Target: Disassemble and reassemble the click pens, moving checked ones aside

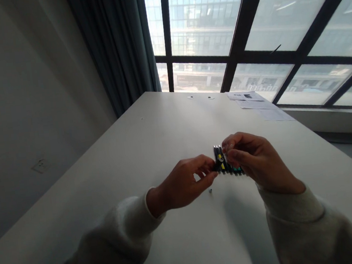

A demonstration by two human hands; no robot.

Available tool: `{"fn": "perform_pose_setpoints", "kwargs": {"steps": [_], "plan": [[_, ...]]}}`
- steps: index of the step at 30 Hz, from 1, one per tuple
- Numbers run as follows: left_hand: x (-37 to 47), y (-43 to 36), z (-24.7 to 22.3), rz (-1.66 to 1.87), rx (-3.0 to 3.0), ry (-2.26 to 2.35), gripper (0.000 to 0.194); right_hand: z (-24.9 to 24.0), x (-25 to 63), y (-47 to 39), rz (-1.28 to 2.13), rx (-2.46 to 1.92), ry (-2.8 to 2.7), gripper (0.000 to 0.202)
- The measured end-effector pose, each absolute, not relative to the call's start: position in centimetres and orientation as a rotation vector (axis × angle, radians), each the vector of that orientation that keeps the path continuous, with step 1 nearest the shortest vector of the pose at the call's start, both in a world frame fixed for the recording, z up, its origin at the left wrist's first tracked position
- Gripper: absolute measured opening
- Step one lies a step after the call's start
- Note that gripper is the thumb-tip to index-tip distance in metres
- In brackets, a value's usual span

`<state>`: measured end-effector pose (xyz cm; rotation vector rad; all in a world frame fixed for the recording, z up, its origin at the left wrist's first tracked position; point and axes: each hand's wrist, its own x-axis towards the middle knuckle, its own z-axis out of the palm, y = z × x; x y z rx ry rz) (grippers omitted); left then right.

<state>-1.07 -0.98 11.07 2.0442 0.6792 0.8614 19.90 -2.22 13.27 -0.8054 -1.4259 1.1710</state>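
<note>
My left hand (189, 179) pinches a short black tube-shaped piece (219, 163) between thumb and fingertips, its light round end tilted up to the right. Close on its right, the thumb and index finger of my right hand (255, 159) are pressed together; what they hold, if anything, is too small to make out. Under and behind the fingertips, several black pens (215, 153) lie side by side on the white table, some with yellow or green parts. My right hand hides part of this row. A tiny piece (210, 191) lies on the table below my left hand.
Sheets of paper (248, 96) lie at the far right of the white table (119, 164). Two small white pieces with dark spots (190, 97) are near the far edge. Beyond stand a dark curtain (117, 41) and large windows; a wall is on the left.
</note>
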Motion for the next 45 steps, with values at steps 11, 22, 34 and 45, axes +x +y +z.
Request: {"fn": "perform_pose_setpoints", "kwargs": {"steps": [11,22,34,45], "plan": [[-1.0,-1.0,11.2,0.866,2.026,0.687,0.01,13.4,19.8,-2.3,1.187,-0.855,-1.497,0.009],[-1.0,-1.0,11.1,0.849,2.023,0.69,0.01,13.7,19.8,-2.4,1.128,-0.898,-1.523,0.009],[-1.2,-0.7,10.8,0.893,2.003,0.701,0.014,14.4,20.2,-2.5,1.163,-1.027,-1.668,0.032],[-1.2,-0.4,10.7,0.913,1.993,0.685,0.02,7.0,19.3,-0.1,0.849,-1.677,-2.493,0.045]]}}
